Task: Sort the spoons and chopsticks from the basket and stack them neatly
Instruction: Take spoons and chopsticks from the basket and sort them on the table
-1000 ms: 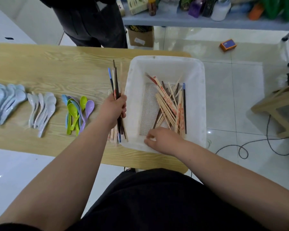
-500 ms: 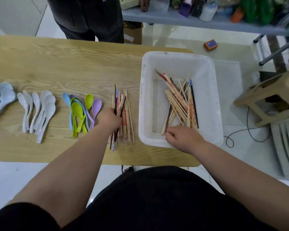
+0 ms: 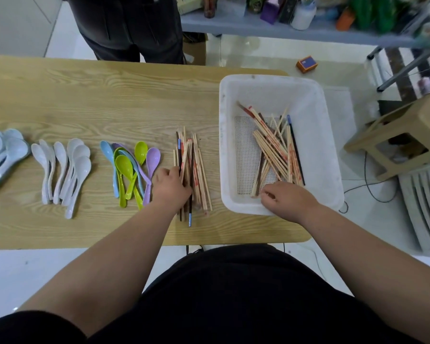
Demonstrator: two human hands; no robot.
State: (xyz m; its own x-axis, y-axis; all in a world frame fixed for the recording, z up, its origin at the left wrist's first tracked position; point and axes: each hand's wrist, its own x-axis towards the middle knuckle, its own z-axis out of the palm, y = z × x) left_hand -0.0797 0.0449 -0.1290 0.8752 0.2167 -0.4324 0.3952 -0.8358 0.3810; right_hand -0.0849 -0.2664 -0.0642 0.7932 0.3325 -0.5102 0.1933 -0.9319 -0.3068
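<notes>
A white plastic basket [image 3: 317, 135] stands on the right end of the wooden table [image 3: 97, 100] and holds several wooden and dark chopsticks [image 3: 273, 150]. My right hand [image 3: 288, 198] is inside its near edge, fingers curled and pinching the near ends of those chopsticks. To the left of the basket a loose pile of chopsticks [image 3: 197, 165] lies fanned on the table. My left hand [image 3: 170, 187] rests on the pile's near left part. Further left lie coloured spoons [image 3: 132, 167], white spoons [image 3: 67, 167] and pale blue spoons [image 3: 0, 155] in separate groups.
A person in dark trousers [image 3: 134, 28] stands at the table's far side. A tan stool [image 3: 402, 135] and a cable [image 3: 368, 192] are on the floor to the right. A cluttered shelf [image 3: 283, 28] runs behind, with an orange box [image 3: 306, 63] on the floor.
My left hand lowered the chopstick bundle it held beside the basket onto the table, where it now lies spread out. My right hand stayed at the basket's near edge.
</notes>
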